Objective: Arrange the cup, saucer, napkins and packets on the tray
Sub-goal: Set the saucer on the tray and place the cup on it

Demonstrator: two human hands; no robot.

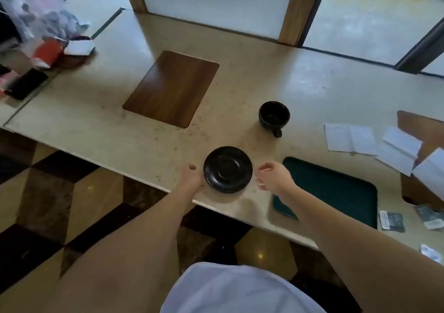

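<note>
Saucer (227, 169) near counter edge, left hand (191, 176) touching its rim, right hand (274, 176) loosely open beside

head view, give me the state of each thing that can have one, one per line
saucer: right side up, bare, on the counter near its edge
cup: upright, looks empty, off the saucer
green tray: bare where visible
napkins: folded, loose on the counter
packets: loose on the counter, off the tray
left hand: at the saucer's rim, holding nothing
right hand: open, holding nothing
</note>
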